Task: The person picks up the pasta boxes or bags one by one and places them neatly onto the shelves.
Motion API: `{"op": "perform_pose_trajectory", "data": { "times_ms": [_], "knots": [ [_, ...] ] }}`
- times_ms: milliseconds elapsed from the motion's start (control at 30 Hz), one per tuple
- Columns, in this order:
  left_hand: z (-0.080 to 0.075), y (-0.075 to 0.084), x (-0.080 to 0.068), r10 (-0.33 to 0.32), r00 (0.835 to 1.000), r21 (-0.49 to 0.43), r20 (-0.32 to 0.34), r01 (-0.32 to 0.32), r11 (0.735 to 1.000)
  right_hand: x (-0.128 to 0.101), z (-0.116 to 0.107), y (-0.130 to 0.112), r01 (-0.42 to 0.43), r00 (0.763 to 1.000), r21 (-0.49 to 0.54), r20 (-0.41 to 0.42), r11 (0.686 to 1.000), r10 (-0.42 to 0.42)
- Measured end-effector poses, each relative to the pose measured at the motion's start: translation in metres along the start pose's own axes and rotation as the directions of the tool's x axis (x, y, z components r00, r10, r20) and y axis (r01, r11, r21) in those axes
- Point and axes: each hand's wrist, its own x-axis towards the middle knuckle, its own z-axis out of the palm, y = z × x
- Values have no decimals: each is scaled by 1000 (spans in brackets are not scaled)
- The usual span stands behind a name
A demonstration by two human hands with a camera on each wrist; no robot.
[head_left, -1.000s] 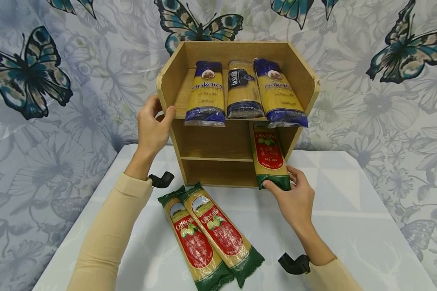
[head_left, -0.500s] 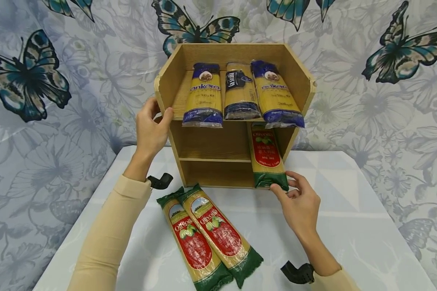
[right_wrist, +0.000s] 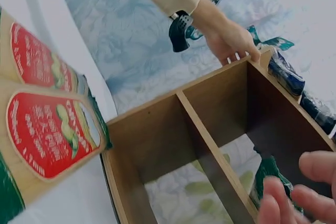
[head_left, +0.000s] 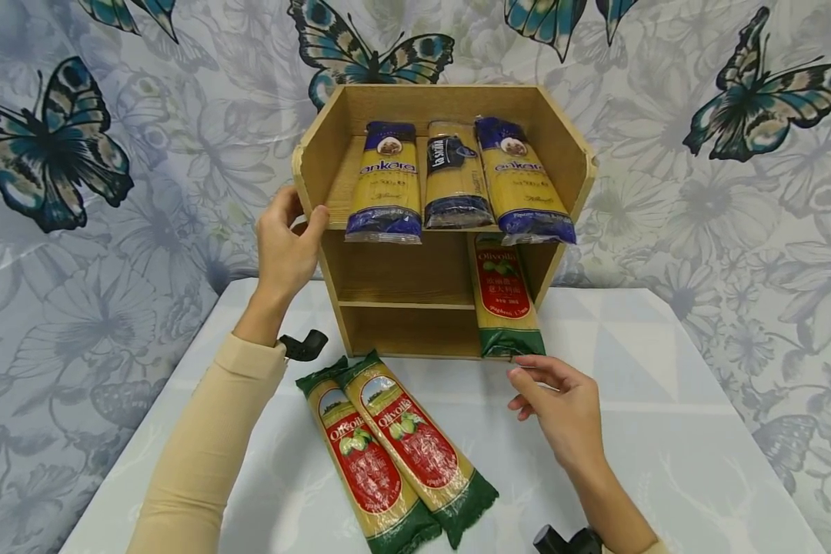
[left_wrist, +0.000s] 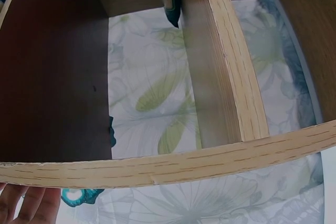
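A wooden shelf unit [head_left: 325, 165] stands at the back of the white table [head_left: 665, 431]. My left hand [head_left: 285, 245] grips its left side wall, thumb on the front edge. A red-and-green Olivoila spaghetti packet [head_left: 502, 296] leans in the lower right of the shelf. My right hand [head_left: 557, 400] hovers just in front of its bottom end, fingers relaxed, holding nothing. Two more Olivoila packets [head_left: 395, 446] lie side by side on the table in front. In the right wrist view the shelf's divider [right_wrist: 210, 150] and the table packets [right_wrist: 42, 129] show.
Three blue-and-yellow pasta packets [head_left: 457, 177] lie on the shelf's top tier. A butterfly-patterned cloth [head_left: 76, 154] hangs behind and around the table. The lower left compartments of the shelf [head_left: 405, 269] hold nothing.
My right hand let go of the leaning Olivoila packet and drew back toward me. The packet stays leaning in the shelf. The left hand kept its grip.
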Motion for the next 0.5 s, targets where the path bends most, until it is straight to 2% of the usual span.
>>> {"op": "perform_pose_trajectory", "data": {
  "times_ms": [133,200,500],
  "knots": [
    [0,1,0,-6,1000,8,1,6,1000,6,7,2,21,991,113,127,993,-36],
    [1,0,0,-9,1000,-1,4,9,1000,9,10,4,47,984,139,162,989,-69],
    [1,-35,10,10,1000,-30,0,-10,999,28,15,12,145,974,132,156,980,-165]
  ]
}}
